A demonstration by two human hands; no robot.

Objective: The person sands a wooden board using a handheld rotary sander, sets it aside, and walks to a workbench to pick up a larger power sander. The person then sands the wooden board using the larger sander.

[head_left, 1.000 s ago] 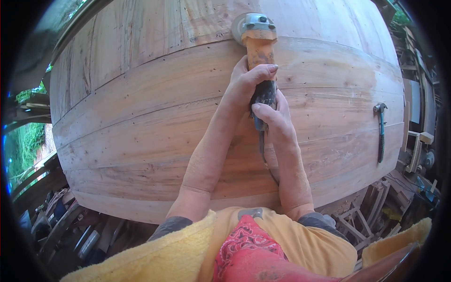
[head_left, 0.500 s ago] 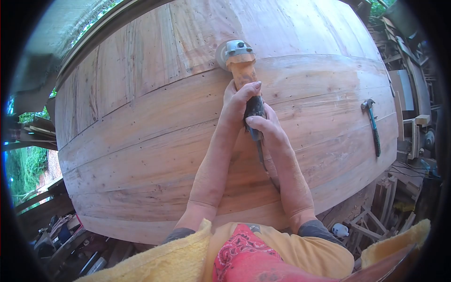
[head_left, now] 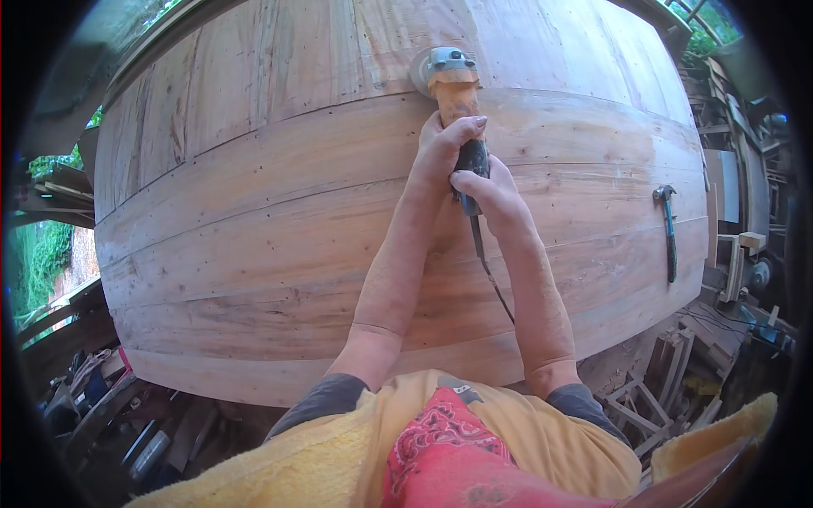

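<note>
An angle grinder [head_left: 458, 95] with an orange body, silver head and black handle is held in both my hands. Its round disc [head_left: 421, 73] lies at the planks, left of the head. My left hand [head_left: 442, 150] is wrapped round the body near its middle. Lower down, my right hand [head_left: 494, 193] grips the rear handle, its thumb across the top. A dark cord [head_left: 494, 275] runs from the handle down between my forearms. Beneath everything spreads a broad curved surface of wooden planks [head_left: 279, 245] with seams and small dark fastener marks.
A hammer [head_left: 669, 233] with a teal and black handle lies on the planks at the right. Stacked timber offcuts [head_left: 648, 406] and a small wooden block [head_left: 751, 240] are beyond the right edge. Assorted tools and clutter [head_left: 152, 444] fill the lower left.
The angle grinder and both hands have shifted up and slightly right in view, with my arms stretched further out. The hammer lies in about the same place. Both grips are kept.
</note>
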